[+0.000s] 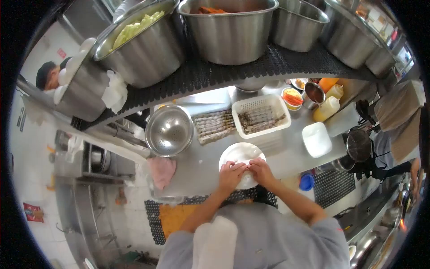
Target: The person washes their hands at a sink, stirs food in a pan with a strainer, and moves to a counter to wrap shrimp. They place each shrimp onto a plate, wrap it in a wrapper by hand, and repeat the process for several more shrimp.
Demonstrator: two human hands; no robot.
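My left hand (231,175) and my right hand (261,171) meet over a round white plate (242,150) near the counter's front edge. The fingers of both are closed in a pinch, close together. Whatever lies between them is too small and too hidden to name. Just beyond the plate stands a white perforated basket (285,127) holding grey, raw-looking shrimp (259,122). To its left, more shrimp (214,127) lie side by side in a neat row on the counter. A metal colander (169,130) stands farther left.
A pink cloth (161,172) lies at the counter's left corner. On the right are a white container (317,140), squeeze bottles (326,109) and a pot of dark sauce (313,94). A shelf with large metal tubs (229,36) overhangs the back. Other people are at both sides.
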